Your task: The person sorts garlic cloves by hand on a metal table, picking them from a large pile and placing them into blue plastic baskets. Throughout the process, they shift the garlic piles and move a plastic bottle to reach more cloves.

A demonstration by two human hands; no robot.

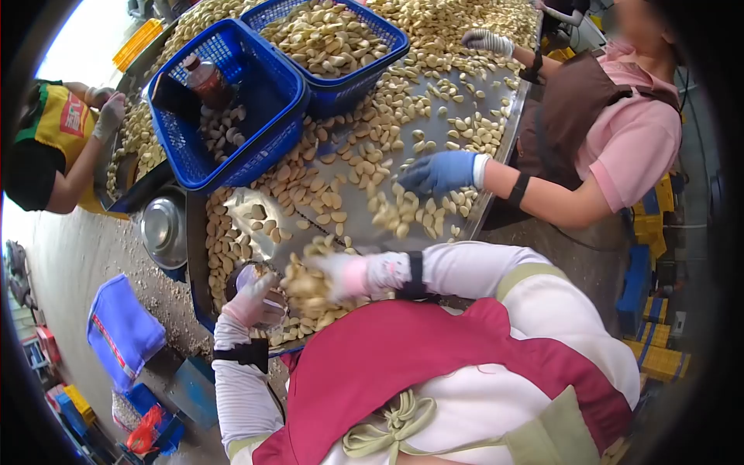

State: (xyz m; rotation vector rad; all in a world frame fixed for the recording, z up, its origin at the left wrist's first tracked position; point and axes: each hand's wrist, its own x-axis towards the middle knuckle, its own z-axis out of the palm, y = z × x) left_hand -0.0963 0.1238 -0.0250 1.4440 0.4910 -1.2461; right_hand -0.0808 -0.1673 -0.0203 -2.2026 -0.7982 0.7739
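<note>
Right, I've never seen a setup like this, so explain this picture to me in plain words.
There is no machine arm here: a person works with their own two hands, and this single picture comes from a camera on that person's head, looking down. At the bottom is the wearer's magenta apron. The gloved left hand and gloved right hand are among pale, flat oval pieces, perhaps beans or clams; blur hides exactly what each holds. More pieces cover much of the metal table. One blue basket is heaped with them; another blue basket holds a bottle and some greyish pieces. The blue glove belongs to a co-worker.
</note>
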